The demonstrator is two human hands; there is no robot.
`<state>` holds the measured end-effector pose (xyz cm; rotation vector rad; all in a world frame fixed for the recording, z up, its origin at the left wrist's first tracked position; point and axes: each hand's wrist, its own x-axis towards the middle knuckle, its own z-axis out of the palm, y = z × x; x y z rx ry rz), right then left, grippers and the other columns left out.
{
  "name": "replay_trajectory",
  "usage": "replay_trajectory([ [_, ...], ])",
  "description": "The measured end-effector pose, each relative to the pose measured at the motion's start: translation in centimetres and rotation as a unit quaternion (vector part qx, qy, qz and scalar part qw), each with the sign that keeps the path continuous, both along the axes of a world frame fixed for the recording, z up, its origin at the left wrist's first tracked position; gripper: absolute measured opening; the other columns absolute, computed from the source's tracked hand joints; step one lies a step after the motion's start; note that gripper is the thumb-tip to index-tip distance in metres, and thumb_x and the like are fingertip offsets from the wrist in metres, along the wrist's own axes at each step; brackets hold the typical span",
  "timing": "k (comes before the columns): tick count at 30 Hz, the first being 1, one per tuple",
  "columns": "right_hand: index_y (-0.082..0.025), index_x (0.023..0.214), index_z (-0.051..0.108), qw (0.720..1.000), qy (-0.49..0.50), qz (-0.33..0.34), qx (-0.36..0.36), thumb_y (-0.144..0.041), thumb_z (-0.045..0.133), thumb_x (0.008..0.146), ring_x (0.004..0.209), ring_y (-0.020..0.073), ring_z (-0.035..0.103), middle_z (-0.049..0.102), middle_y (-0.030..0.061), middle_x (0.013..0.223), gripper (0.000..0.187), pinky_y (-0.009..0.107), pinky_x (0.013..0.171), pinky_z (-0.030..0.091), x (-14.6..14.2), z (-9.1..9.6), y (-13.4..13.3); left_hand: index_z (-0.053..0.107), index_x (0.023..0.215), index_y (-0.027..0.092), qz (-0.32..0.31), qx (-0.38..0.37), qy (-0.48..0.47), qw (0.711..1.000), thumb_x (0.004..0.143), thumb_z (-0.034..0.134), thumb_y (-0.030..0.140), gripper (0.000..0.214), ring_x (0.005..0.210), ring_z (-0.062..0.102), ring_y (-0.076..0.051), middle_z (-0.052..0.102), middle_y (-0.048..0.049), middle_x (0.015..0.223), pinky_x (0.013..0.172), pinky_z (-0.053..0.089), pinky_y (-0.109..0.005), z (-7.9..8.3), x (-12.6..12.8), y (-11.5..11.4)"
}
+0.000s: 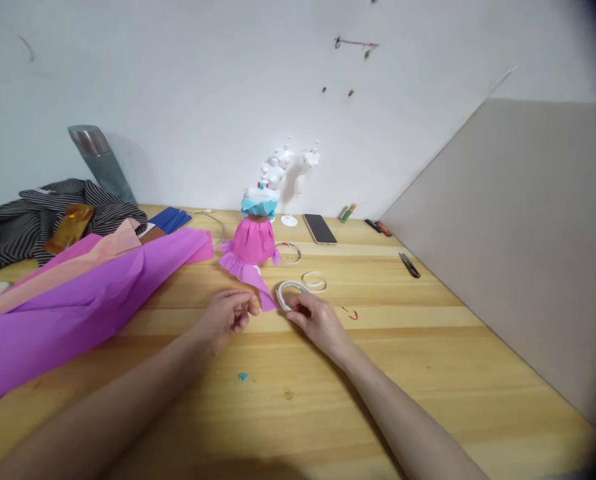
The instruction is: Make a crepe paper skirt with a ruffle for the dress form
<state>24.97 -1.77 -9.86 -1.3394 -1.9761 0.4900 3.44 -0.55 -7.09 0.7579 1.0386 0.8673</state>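
A small mannequin (255,233) in a bright pink crepe-paper skirt and teal bodice stands mid-worktop (428,347), its ruffled hem trailing a pointed pink strip toward the near side. The left hand (227,317) is curled shut, pinching that strip's tip. The right hand (315,319) grips a white roll of tape (289,293) tilted on edge, just right of the strip. Purple tissue sheets (78,300) lie left

Purple crepe paper (73,300) and striped cloth (33,217) at far left; phone (319,229), scissors (409,265), white mannequin stands (291,170) by the wall; small blue scrap (243,377) on wooden table (428,347).
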Motion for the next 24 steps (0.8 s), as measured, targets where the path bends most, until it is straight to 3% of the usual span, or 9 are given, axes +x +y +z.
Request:
replay_trajectory([
  [5, -0.018, 0.072, 0.061, 0.999, 0.03, -0.025, 0.016, -0.028, 0.062, 0.079, 0.059, 0.0145, 0.052, 0.061, 0.0015, 0.066, 0.012, 0.026, 0.058, 0.041, 0.2, 0.1, 0.0, 0.062, 0.068, 0.013, -0.029, 0.037, 0.018, 0.999, 0.068, 0.065, 0.035, 0.022, 0.033, 0.04, -0.004, 0.059, 0.0002, 0.051, 0.034, 0.018, -0.017, 0.3, -0.2, -0.2],
  [9, -0.018, 0.076, 0.063, 0.996, 0.063, -0.053, 0.037, -0.031, 0.058, 0.083, 0.06, 0.0132, 0.051, 0.056, 0.0001, 0.066, 0.016, 0.025, 0.057, 0.041, 0.5, 1.3, -0.5, 0.061, 0.063, 0.015, -0.069, 0.106, 0.082, 0.989, 0.071, 0.062, 0.038, 0.025, 0.033, 0.039, -0.005, 0.057, 0.0016, 0.048, 0.035, 0.024, -0.017, 0.6, -0.1, -0.4],
  [15, -0.019, 0.08, 0.064, 0.993, 0.086, -0.024, 0.076, -0.032, 0.061, 0.084, 0.061, 0.0134, 0.05, 0.054, -0.0003, 0.067, 0.014, 0.025, 0.058, 0.04, 1.4, 3.0, -1.3, 0.058, 0.055, 0.015, -0.078, 0.223, 0.162, 0.958, 0.071, 0.06, 0.029, 0.022, 0.037, 0.042, -0.005, 0.056, 0.0016, 0.05, 0.04, 0.03, -0.018, 1.9, 0.3, -0.9],
  [24, -0.02, 0.078, 0.061, 0.997, -0.039, 0.002, 0.07, -0.025, 0.056, 0.086, 0.064, 0.0174, 0.055, 0.062, 0.0042, 0.07, 0.01, 0.028, 0.061, 0.044, 1.1, 0.7, -0.3, 0.056, 0.051, 0.017, -0.13, 0.141, 0.191, 0.963, 0.073, 0.061, 0.031, 0.026, 0.033, 0.04, -0.007, 0.047, 0.0039, 0.035, 0.038, 0.03, -0.018, 1.2, 0.8, -1.6],
])
